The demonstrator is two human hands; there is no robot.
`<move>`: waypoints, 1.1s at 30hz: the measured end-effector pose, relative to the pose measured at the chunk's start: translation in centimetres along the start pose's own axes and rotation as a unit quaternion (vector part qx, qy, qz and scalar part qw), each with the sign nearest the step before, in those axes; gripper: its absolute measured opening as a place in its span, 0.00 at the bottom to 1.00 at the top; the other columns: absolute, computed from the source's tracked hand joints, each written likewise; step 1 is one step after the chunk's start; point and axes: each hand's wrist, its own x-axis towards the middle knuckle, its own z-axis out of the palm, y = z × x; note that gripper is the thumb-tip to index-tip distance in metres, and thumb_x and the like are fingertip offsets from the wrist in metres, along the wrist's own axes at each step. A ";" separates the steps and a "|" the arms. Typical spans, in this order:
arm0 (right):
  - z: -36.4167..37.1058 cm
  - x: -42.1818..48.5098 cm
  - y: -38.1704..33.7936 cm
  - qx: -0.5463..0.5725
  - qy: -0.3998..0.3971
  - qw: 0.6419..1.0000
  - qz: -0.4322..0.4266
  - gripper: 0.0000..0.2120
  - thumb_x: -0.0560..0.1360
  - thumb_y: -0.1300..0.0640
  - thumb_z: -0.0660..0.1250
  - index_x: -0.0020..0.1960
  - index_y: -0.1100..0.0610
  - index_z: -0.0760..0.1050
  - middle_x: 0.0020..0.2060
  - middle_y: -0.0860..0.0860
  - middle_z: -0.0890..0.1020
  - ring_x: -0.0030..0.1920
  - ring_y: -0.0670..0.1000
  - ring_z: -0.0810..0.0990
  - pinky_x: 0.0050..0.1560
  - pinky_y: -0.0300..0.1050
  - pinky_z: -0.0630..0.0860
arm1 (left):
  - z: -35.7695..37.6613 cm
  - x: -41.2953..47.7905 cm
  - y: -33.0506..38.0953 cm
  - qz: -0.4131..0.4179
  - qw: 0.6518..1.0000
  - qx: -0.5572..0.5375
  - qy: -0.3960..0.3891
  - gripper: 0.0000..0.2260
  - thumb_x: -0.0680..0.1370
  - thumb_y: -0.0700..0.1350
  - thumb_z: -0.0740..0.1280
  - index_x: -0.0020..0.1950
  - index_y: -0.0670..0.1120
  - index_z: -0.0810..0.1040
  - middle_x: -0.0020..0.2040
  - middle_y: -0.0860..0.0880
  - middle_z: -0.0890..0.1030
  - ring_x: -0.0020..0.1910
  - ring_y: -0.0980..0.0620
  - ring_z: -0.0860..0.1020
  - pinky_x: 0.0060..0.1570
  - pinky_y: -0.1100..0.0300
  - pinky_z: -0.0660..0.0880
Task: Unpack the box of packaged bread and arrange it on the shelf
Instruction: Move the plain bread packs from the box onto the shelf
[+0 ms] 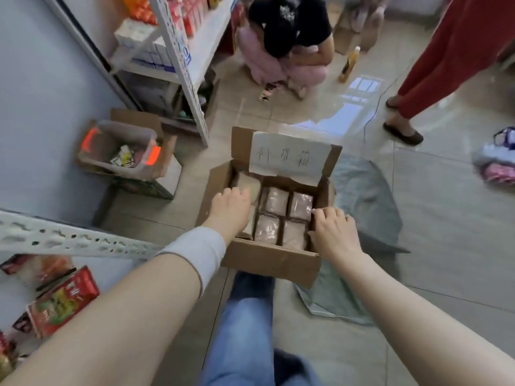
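An open cardboard box [271, 260] sits on the floor in front of me, its far flap bearing a white handwritten paper. Inside stand several clear-wrapped bread packs [276, 201] in rows. My left hand [230, 207] reaches into the box's left side, fingers down over a pale bread pack [248, 182]; whether it grips the pack I cannot tell. My right hand [331, 227] curls its fingers over the box's right wall beside the rightmost packs. The white metal shelf [69, 240] is at my lower left.
Snack packets [61, 299] lie on the shelf at lower left. A clear bin [119, 146] on cartons stands left of the box. A second shelf rack [181, 59] rises behind. One person crouches ahead [289, 37]; another stands at right [434, 65]. A grey bag [362, 196] lies under the box.
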 end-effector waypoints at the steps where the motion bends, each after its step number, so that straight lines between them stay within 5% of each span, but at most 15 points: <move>1: 0.9 1.2 -0.3 0.006 -0.020 1.000 0.006 0.16 0.72 0.56 0.67 0.58 0.58 0.74 0.54 0.58 0.79 0.60 0.61 0.75 0.55 0.54 0.73 | 0.9 2.0 -0.5 -0.005 1.000 -0.015 -0.024 0.13 0.78 0.43 0.59 0.62 0.42 0.67 0.60 0.42 0.74 0.60 0.42 0.72 0.55 0.51 0.71; 6: 6.2 7.7 -2.4 0.055 -0.087 0.995 0.000 0.20 0.76 0.50 0.61 0.65 0.57 0.68 0.61 0.54 0.74 0.65 0.57 0.69 0.61 0.51 0.69 | 5.5 11.4 -3.6 -0.068 0.987 -0.119 -0.090 0.17 0.78 0.45 0.61 0.65 0.42 0.65 0.62 0.41 0.72 0.62 0.41 0.71 0.58 0.49 0.71; 10: 12.9 12.7 -6.6 0.124 -0.112 0.986 0.015 0.25 0.53 0.47 0.81 0.44 0.59 0.80 0.36 0.55 0.81 0.38 0.58 0.82 0.32 0.47 0.78 | 10.6 18.7 -5.5 -0.130 0.965 -0.188 -0.125 0.25 0.78 0.47 0.62 0.71 0.41 0.59 0.66 0.38 0.69 0.64 0.38 0.70 0.60 0.47 0.69; 12: 16.1 15.2 -8.9 0.163 -0.119 0.979 0.029 0.26 0.51 0.45 0.81 0.42 0.59 0.80 0.33 0.53 0.80 0.34 0.56 0.82 0.29 0.45 0.77 | 13.1 22.0 -5.8 -0.142 0.960 -0.202 -0.133 0.26 0.78 0.47 0.62 0.72 0.41 0.56 0.66 0.37 0.68 0.63 0.36 0.71 0.58 0.46 0.69; 17: 21.9 18.7 -12.9 0.335 -0.234 0.903 0.134 0.34 0.72 0.41 0.65 0.69 0.61 0.64 0.62 0.58 0.73 0.63 0.57 0.71 0.61 0.48 0.69 | 17.7 26.2 -5.3 -0.142 0.963 -0.213 -0.081 0.30 0.77 0.48 0.64 0.74 0.44 0.53 0.64 0.40 0.68 0.60 0.40 0.73 0.52 0.49 0.72; 21: 23.6 19.6 -13.8 0.443 -0.268 0.822 0.238 0.34 0.67 0.45 0.73 0.66 0.61 0.66 0.63 0.58 0.73 0.63 0.57 0.72 0.61 0.47 0.69 | 19.4 26.8 -4.9 -0.169 0.954 -0.245 -0.028 0.31 0.76 0.44 0.66 0.74 0.44 0.53 0.64 0.41 0.67 0.59 0.42 0.73 0.54 0.52 0.71; 26: 22.7 19.8 -11.9 0.525 -0.329 0.732 0.283 0.27 0.64 0.51 0.77 0.58 0.62 0.76 0.55 0.55 0.81 0.56 0.53 0.80 0.55 0.39 0.73 | 19.3 28.2 -5.7 -0.197 0.922 -0.327 -0.064 0.22 0.78 0.39 0.60 0.71 0.42 0.59 0.66 0.39 0.68 0.63 0.41 0.72 0.62 0.51 0.69; 30: 22.3 18.6 -10.0 0.556 -0.313 0.706 0.307 0.23 0.64 0.54 0.78 0.55 0.62 0.78 0.52 0.55 0.83 0.53 0.53 0.82 0.60 0.47 0.75 | 19.0 28.6 -5.9 -0.199 0.911 -0.341 -0.117 0.14 0.78 0.43 0.58 0.63 0.41 0.70 0.65 0.39 0.68 0.62 0.40 0.70 0.61 0.55 0.66; 33: 22.8 18.0 -8.5 0.576 -0.306 0.685 0.324 0.23 0.63 0.55 0.78 0.55 0.61 0.77 0.53 0.55 0.83 0.52 0.55 0.82 0.60 0.52 0.76 | 19.2 28.8 -4.9 -0.245 0.874 -0.410 -0.091 0.25 0.74 0.52 0.68 0.64 0.39 0.66 0.64 0.40 0.71 0.63 0.42 0.71 0.58 0.54 0.69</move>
